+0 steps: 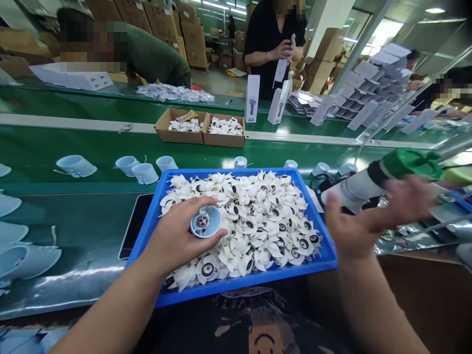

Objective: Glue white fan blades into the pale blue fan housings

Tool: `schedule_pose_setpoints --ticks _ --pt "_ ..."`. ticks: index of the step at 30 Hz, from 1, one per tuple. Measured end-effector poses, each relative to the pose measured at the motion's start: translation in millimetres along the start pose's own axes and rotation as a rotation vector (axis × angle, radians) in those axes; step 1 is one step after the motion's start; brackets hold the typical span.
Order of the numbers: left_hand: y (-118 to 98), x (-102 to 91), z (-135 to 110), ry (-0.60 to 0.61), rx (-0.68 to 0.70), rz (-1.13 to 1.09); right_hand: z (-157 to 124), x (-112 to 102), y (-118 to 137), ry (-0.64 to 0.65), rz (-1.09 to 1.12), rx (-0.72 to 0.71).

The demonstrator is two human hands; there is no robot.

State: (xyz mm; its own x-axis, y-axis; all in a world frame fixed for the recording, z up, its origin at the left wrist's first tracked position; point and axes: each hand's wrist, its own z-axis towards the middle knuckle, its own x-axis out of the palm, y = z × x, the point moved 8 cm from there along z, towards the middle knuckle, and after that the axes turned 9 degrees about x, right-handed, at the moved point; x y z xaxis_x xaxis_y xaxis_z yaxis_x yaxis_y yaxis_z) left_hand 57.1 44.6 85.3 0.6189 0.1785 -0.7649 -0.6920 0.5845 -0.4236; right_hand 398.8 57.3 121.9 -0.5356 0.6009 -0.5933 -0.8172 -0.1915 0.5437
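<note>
While the left hand [177, 238] grips, the blue cup [205, 221] sits — between fingertips.

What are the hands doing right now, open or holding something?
Left hand: closed on a small blue cup, over the tray.
Right hand: blurred, wrapped around a white tool.

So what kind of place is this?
Probably a small-fan assembly line: green conveyor belt carrying pale housings, blue tray of white fan blades, stacked cartons behind. The left hand holds a round housing; the right hand grips a white-and-green tool.
</note>
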Motion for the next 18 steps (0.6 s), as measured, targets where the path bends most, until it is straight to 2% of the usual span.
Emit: schedule_pose_setpoints --ticks 2,4,7,10,13,18 --pt "-0.5 1.6 0.0 0.013 0.020 0.012 -10.9 45.4 22.6 0.266 -0.169 -0.169" --pt "2.2 2.8 -1.8 0.027 0.008 0.016 -17.4 86.3 31.6 0.512 -0.260 -0.270" --pt "6.8 5.4 -5.0 0.054 -0.020 0.016 -8.6 115.9 28.7 0.664 -0.226 -0.254" --pt "7.7 8.9 -4.9 0.088 -0.025 0.004 0.6 123.7 25.2 0.762 -0.125 -0.198" --pt "6.9 10.0 -2.6 0.099 -0.029 -0.018 1.9 119.1 28.2 0.825 0.070 -0.095" --pt "9.1 4.2 -2.2 0.024 -0.138 -0.090 -25.1 112.4 43.8 1.013 0.625 0.203"
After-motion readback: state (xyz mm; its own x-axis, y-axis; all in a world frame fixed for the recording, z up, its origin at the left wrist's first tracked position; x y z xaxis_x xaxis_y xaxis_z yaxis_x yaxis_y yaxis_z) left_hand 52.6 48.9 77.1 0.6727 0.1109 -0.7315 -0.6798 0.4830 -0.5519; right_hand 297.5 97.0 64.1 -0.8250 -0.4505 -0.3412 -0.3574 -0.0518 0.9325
